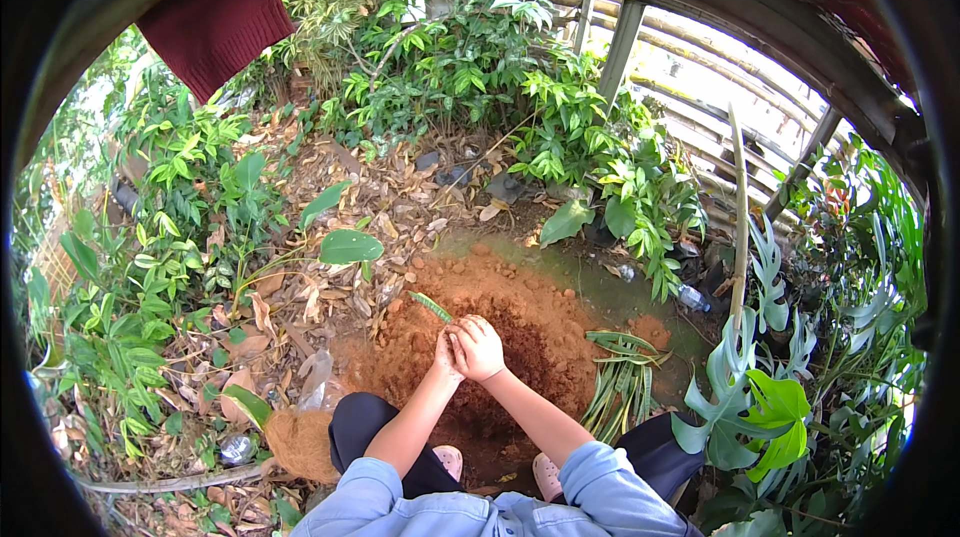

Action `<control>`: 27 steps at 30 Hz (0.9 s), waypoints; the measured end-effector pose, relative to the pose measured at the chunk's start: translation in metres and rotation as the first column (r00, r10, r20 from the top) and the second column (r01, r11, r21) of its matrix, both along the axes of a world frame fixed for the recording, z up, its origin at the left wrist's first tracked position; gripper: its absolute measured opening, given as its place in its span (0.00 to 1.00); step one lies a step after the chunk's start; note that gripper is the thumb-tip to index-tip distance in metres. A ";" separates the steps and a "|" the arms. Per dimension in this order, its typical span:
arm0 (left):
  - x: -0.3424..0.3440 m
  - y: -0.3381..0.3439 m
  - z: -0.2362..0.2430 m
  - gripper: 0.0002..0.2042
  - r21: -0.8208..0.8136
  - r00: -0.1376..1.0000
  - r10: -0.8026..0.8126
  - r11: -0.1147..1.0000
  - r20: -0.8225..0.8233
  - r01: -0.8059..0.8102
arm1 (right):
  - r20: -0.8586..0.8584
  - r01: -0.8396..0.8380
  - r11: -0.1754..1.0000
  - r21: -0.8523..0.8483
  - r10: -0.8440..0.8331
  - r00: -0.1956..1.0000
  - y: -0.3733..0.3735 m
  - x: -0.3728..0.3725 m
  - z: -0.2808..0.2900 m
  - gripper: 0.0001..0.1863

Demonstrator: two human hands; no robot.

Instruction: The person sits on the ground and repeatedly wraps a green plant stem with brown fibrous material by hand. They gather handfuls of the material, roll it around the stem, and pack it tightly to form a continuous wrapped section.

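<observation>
Two hands are clasping a green leaf above loose soil.
The left hand (447, 351) and right hand (477, 346) are pressing together, both closed on the leaf (431, 306), whose free end is pointing up and to the left over the reddish soil (540, 313). The fingers are overlapping, hiding the leaf's lower end, so the exact grip is hard to make out. More long leaves (618, 389) are lying to the right, partly disappearing behind a dark trouser leg (660, 455).
</observation>
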State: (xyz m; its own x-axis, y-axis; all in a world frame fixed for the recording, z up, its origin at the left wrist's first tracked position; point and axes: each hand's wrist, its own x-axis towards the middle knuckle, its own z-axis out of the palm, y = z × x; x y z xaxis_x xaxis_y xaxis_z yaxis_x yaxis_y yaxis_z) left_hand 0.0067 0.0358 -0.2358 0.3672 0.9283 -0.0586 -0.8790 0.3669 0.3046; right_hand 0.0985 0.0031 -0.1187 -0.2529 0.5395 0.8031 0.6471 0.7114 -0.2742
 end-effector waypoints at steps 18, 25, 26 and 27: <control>0.043 -0.007 0.065 0.16 -0.041 0.811 0.254 0.961 0.526 -0.274 | 0.086 0.066 0.998 0.008 -0.067 0.994 -0.012 -0.004 0.035 0.15; -0.012 -0.004 0.130 0.15 -0.164 0.984 -0.163 0.975 -0.065 0.151 | -0.235 0.031 0.988 -0.148 -0.066 0.970 -0.035 0.018 0.069 0.22; -0.014 -0.002 0.132 0.13 -0.155 0.978 -0.205 0.965 0.043 0.209 | -0.321 0.053 0.971 -0.232 -0.128 0.938 -0.037 0.020 0.069 0.19; -0.013 -0.002 0.131 0.13 -0.184 0.983 -0.185 0.966 0.007 0.183 | -0.409 0.056 0.946 -0.320 -0.191 0.892 -0.038 0.022 0.068 0.16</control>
